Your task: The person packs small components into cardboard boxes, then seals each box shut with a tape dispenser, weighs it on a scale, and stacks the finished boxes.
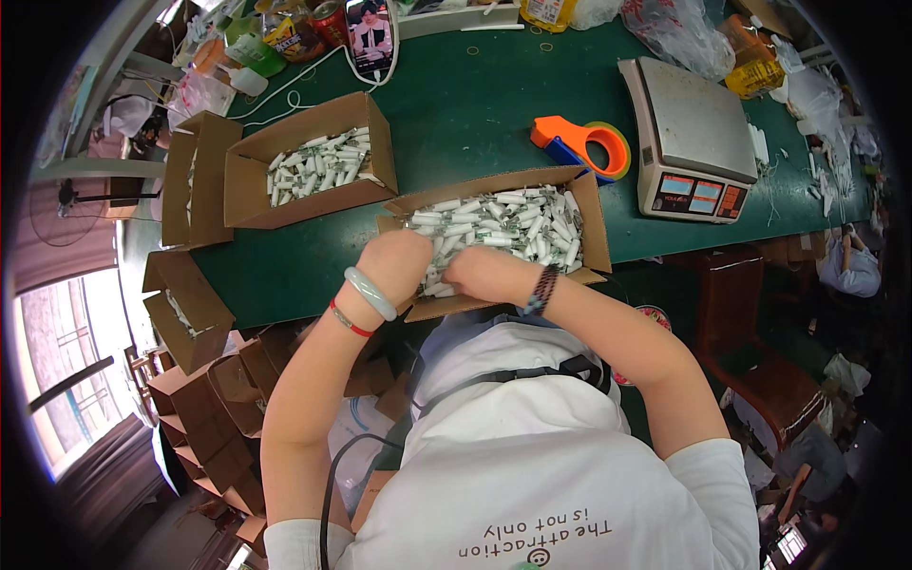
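Note:
An open cardboard box [597,223] at the table's near edge is filled with small white cylindrical pieces [508,211] that have clear or metallic ends. At its left near corner is my left hand [397,258], with a pale bangle and a red cord at the wrist; the hand's back hides its fingers. My right hand [489,274], wearing a dark woven bracelet, reaches over the near side into the pieces. Its fingers are curled together, and whatever they hold is hidden. Both hands are close together, low against the contents.
Another box [380,142] of similar pieces stands to the left, beside narrower cartons [199,180]. Behind the filled box lies an orange tape dispenser [560,133]; a weighing scale [693,123] is at right. A lit phone [370,38], bottles and bags line the far side.

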Tool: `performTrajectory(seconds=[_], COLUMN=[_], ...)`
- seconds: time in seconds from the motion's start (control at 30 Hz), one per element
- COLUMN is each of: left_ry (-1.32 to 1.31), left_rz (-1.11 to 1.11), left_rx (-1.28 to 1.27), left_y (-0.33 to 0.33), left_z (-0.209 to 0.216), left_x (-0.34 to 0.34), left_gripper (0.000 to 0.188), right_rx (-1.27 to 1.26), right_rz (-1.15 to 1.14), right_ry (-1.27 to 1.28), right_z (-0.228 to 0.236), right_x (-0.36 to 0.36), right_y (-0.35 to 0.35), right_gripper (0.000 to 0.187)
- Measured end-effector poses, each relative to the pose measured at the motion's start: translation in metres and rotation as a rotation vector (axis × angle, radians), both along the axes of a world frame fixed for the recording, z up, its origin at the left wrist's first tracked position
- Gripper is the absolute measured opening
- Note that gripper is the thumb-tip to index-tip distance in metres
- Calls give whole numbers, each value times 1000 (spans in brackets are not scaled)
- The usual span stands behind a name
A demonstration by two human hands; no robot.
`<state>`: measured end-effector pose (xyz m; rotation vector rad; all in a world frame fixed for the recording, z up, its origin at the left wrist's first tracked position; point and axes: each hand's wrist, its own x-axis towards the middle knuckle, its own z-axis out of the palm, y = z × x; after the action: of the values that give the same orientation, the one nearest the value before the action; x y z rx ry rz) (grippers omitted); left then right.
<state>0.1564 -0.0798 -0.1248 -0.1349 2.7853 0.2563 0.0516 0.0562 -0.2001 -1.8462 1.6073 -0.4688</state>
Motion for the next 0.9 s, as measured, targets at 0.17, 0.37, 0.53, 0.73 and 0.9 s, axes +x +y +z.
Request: performTrajectory(seconds=[0.17,0.37,0.53,0.73,0.9], left_ry=[-61,-112,-23,117,98], left_rz=[21,90,61,145,69], left_rx=[47,252,272,374,563], left_y=[22,27,28,34,76], left_z=[-23,-54,-46,-8,-33], left_x=[1,3,10,-12,-56], left_gripper=[8,17,15,15,17], right_rx=[32,-60,30,174,118], right_rz=[-152,-423,-410,-214,-32], right_ry=[-70,76,238,584,521], right_z=[53,93,86,26,39], right_x=[-50,-90,-89,-74,-91], right_y=[49,90,102,83,77], right_gripper=[17,16,10,8,9])
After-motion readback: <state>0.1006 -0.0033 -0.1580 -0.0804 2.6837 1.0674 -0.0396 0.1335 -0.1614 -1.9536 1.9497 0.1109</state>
